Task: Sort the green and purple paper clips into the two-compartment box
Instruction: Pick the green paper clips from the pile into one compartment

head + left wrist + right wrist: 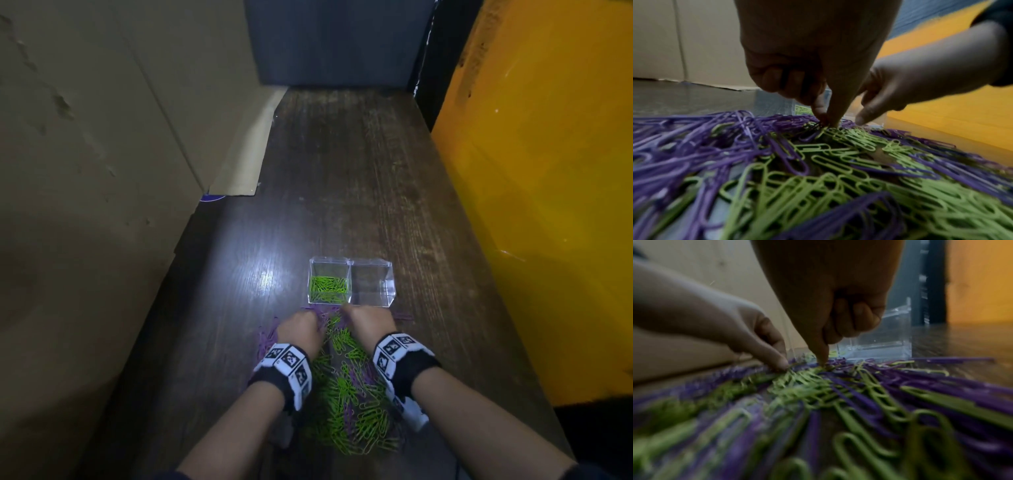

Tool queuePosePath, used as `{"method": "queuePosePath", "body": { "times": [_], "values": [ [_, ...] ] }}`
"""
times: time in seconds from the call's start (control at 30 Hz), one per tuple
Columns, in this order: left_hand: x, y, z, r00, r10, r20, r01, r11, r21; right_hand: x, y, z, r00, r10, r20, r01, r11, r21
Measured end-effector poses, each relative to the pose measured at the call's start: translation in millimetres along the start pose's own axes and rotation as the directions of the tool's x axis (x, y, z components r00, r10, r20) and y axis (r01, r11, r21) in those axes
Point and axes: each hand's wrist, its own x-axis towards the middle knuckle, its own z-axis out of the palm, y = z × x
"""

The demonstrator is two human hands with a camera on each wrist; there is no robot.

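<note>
A clear two-compartment box [352, 265] stands on the dark wooden table. Its left compartment holds green clips [328, 289]; the right compartment [372, 286] shows nothing inside. A mixed pile of green and purple paper clips [346, 394] lies in front of it, between my forearms. My left hand [299, 329] is at the pile's far left, its thumb and forefinger [819, 110] pinching purple clips [812, 124], the other fingers curled. My right hand [368, 322] is just in front of the box, one fingertip [822, 361] down on the clips. Whether it pinches any is hidden.
A cardboard wall [102, 171] runs along the left side of the table and a yellow panel [548, 205] along the right. A dark panel [335, 41] closes off the far end. Bare wood [342, 171] stretches beyond the box.
</note>
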Motion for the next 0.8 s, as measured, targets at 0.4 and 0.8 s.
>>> {"method": "queuePosePath", "body": {
  "times": [0.4, 0.8],
  "values": [
    [7.3, -51.7, -21.4, 0.989, -0.126, 0.076, 0.136, 0.981, -0.141, -18.3, 45.6, -16.4, 0.995, 0.095, 0.012, -0.095, 0.995, 0.032],
    [-4.8, -19.0, -6.9, 0.992, 0.110, 0.057, -0.117, 0.984, 0.135, 14.3, 3.5, 0.4, 0.997, -0.077, 0.012, 0.078, 0.997, -0.014]
  ]
}}
